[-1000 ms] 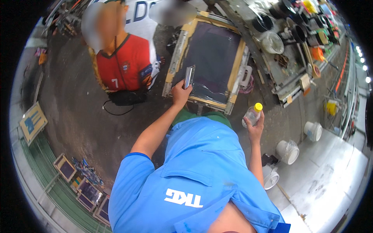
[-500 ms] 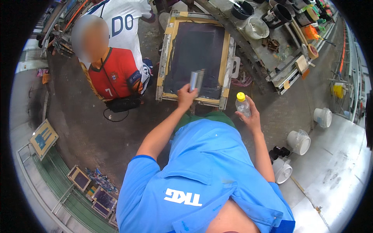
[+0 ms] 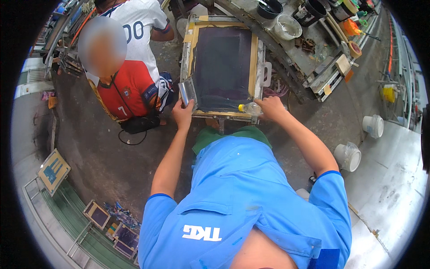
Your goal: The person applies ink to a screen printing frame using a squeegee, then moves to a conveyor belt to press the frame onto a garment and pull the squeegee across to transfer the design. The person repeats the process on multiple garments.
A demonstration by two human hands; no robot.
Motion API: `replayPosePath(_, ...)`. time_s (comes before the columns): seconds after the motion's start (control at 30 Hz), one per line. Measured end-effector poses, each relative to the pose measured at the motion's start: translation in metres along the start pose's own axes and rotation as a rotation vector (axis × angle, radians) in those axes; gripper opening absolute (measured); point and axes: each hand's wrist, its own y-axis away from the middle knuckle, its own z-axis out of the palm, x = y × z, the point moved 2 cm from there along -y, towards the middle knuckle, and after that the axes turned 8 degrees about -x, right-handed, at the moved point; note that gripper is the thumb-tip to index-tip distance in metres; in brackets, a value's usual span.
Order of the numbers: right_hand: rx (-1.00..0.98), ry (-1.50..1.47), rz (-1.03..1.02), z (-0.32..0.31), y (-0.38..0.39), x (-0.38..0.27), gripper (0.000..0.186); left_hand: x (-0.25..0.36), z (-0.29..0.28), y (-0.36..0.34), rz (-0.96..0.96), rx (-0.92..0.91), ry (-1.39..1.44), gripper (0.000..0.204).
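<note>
In front of me lies a framed printing screen (image 3: pixel 222 62), its dark mesh bordered by tan tape. My left hand (image 3: pixel 183 114) is closed round a flat scraper (image 3: pixel 188 93) with a shiny metal edge and a clear part, held at the screen's near left corner. My right hand (image 3: pixel 272 109) grips a small clear plastic bottle (image 3: pixel 253 108) with a yellow cap. The bottle is tipped on its side, its cap pointing left over the screen's near right corner. Whether liquid comes out of it is too small to tell.
At the upper right a workbench (image 3: pixel 309 67) carries a clear tub (image 3: pixel 287 28), black buckets (image 3: pixel 310 12) and a tape roll (image 3: pixel 354 49). A person in a red shirt (image 3: pixel 127 92) is at the left, another in a white shirt (image 3: pixel 145 42) behind. White buckets (image 3: pixel 348 157) stand at the right.
My left hand has carried the scraper left, off the mesh to the frame's edge. My right hand has brought the bottle up and left and tipped it from upright onto its side.
</note>
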Motion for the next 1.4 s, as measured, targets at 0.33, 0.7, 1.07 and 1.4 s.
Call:
replayPosePath(0.33,-0.021,0.075,-0.053,-0.035,-0.031,-0.046,0.066,0.008,0.011,-0.007,0.074,-0.015,-0.014,0.028)
replayPosePath(0.7,0.152,-0.059,-0.044,-0.003,-0.014,-0.027,0.076,-0.011,0.002,-0.023,0.108,-0.003,-0.324,0.024)
replayPosePath(1.07,0.669,-0.698,0.179,0.027,0.083,0.031,0.075,0.033,0.146,0.013,0.031,-0.153,0.044,0.021)
replayPosePath(1.4,0.897,-1.239,0.352,0.062,0.108,0.046,0.060,0.012,0.171,0.022,0.008,-0.282,0.135,0.021)
